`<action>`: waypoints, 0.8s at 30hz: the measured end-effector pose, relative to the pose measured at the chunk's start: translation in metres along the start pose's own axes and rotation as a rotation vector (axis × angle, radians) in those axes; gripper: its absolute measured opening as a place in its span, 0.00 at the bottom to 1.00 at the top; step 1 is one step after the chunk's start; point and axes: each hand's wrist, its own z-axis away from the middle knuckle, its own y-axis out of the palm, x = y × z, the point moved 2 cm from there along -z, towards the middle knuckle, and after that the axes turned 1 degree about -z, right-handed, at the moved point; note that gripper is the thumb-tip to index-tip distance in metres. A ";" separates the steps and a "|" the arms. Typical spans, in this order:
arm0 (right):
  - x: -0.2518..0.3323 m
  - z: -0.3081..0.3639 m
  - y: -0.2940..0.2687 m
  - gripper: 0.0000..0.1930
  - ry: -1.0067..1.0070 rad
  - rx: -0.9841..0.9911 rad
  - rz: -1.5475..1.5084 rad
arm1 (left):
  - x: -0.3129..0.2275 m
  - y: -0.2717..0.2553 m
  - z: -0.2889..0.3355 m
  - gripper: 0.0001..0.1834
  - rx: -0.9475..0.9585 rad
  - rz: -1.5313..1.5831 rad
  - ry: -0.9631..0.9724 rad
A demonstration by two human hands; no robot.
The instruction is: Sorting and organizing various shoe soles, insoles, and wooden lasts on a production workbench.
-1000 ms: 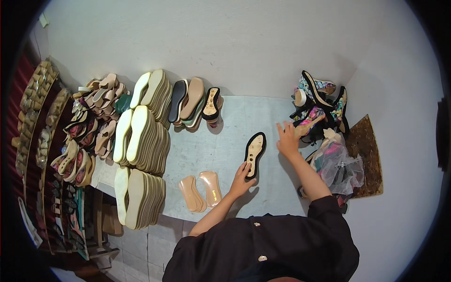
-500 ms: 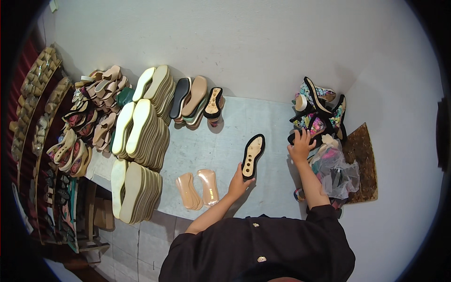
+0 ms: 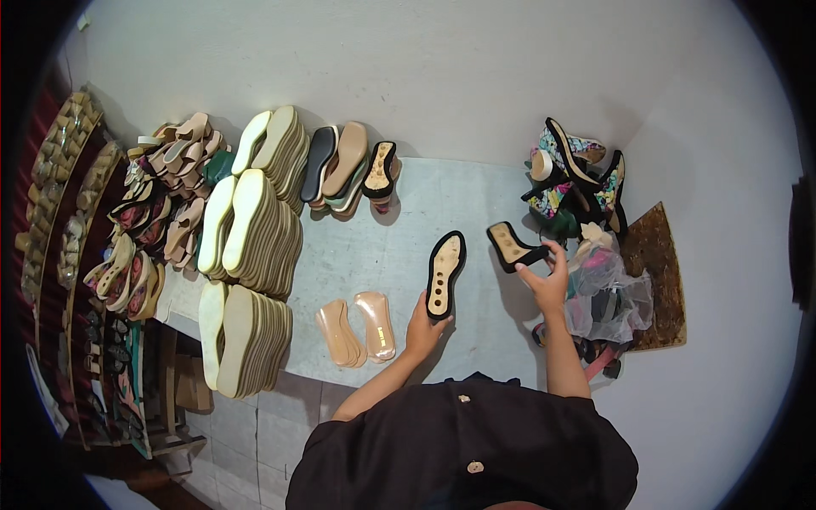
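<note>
My left hand is closed round the heel end of a shoe, whose pale tan footbed has a black rim and a row of several dark holes. Its toe points away from me above the table. In my right hand a second black-rimmed shoe is gripped between thumb and fingers, tilted with its curved tan surface showing. Just beyond the right hand lies a pile of floral wedge shoes with black edges. Between the stacks and my left arm rest beige insoles and a shinier insole.
Tall stacks of cream soles line the table's left side. Dark and tan soles and another black-rimmed shoe stand near the wall. At right are a clear plastic bag and a brown board. Shelves stand far left.
My right hand has taken a black-rimmed shoe from the floral pile and brought it left, over the table. The left hand's shoe has shifted slightly left.
</note>
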 end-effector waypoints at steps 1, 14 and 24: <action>0.008 0.008 0.007 0.30 0.022 0.001 -0.004 | 0.000 -0.001 0.001 0.48 -0.011 -0.026 -0.007; -0.018 0.125 0.097 0.29 -0.042 0.187 0.136 | 0.024 0.007 0.005 0.51 0.110 0.364 0.118; -0.038 0.131 0.087 0.28 -0.058 0.267 0.186 | 0.037 -0.009 -0.001 0.38 0.094 0.363 -0.007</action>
